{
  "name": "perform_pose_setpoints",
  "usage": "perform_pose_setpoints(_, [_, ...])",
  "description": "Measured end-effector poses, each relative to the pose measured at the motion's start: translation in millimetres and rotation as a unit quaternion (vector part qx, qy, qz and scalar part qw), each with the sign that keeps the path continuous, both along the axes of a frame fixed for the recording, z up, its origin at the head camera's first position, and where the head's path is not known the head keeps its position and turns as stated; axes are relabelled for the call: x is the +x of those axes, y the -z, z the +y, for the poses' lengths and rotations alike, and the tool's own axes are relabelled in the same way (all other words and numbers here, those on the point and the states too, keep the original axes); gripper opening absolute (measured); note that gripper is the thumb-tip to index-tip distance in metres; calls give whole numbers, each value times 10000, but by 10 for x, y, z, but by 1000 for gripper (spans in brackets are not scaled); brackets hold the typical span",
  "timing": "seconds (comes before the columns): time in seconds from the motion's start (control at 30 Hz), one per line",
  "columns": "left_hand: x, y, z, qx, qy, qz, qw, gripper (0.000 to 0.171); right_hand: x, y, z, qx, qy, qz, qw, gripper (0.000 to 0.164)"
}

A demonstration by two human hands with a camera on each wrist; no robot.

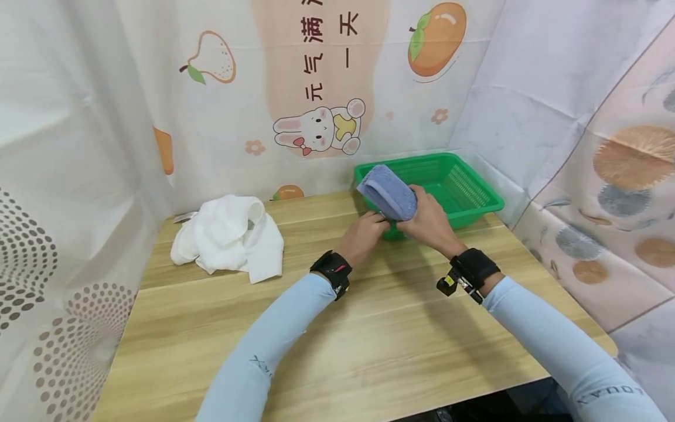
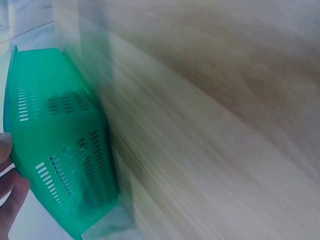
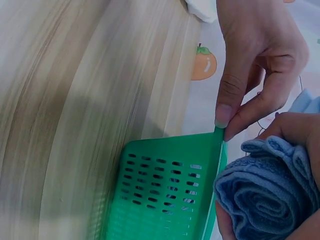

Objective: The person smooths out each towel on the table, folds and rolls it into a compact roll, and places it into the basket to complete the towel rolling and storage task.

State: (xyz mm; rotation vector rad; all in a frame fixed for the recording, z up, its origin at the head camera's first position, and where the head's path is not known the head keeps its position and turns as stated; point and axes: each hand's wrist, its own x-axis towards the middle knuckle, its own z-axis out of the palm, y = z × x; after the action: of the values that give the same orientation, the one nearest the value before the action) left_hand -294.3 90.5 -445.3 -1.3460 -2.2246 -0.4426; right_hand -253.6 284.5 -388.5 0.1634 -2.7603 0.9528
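Note:
A rolled blue towel [image 1: 391, 192] is gripped in my right hand [image 1: 429, 221], held over the near left corner of a green plastic basket [image 1: 474, 215]. The right wrist view shows the spiral end of the rolled towel [image 3: 267, 202] with fingers wrapped about it. Thumb and fingers of my left hand [image 1: 364, 235] pinch the basket's rim at that corner, seen closely in the right wrist view, where the left hand [image 3: 262, 65] comes down onto the basket [image 3: 160, 175]. In the left wrist view, fingertips [image 2: 15, 192] lie at the rim of the basket [image 2: 55, 135].
A crumpled white cloth [image 1: 227, 237] lies at the back left of the wooden table [image 1: 337, 351]. Behind the table hangs a printed curtain [image 1: 211, 129]. More patterned sheeting [image 1: 606, 176] borders the right side.

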Motion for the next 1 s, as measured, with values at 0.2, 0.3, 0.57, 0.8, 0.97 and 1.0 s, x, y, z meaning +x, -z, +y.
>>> perform_pose_setpoints(0.2, [1, 4, 42, 148, 192, 12, 9997, 17, -10, -41, 24, 28, 128, -36, 9999, 90])
perform_pose_setpoints(0.3, [-10, 25, 9, 189, 255, -21, 9995, 16, -27, -47, 9, 87, 145, -158, 9997, 90])
perform_pose_setpoints(0.57, [-27, -11, -40, 44, 189, -169, 9997, 18, -102, -61, 45, 166, 168, -243, 9994, 90])
perform_pose_setpoints(0.8, [-24, -5, -27, -172, 93, -203, 9996, 18, -203, -29, 122, 291, 210, -365, 9987, 91])
perform_pose_setpoints(0.97, [-48, -1, -9, -232, 79, -82, 9997, 19, -271, -40, 167, 255, 225, -322, 9989, 91])
perform_pose_setpoints(1.0, [-53, -5, -8, -233, 67, -54, 9997, 19, -282, -49, 173, 224, 225, -313, 9990, 91])
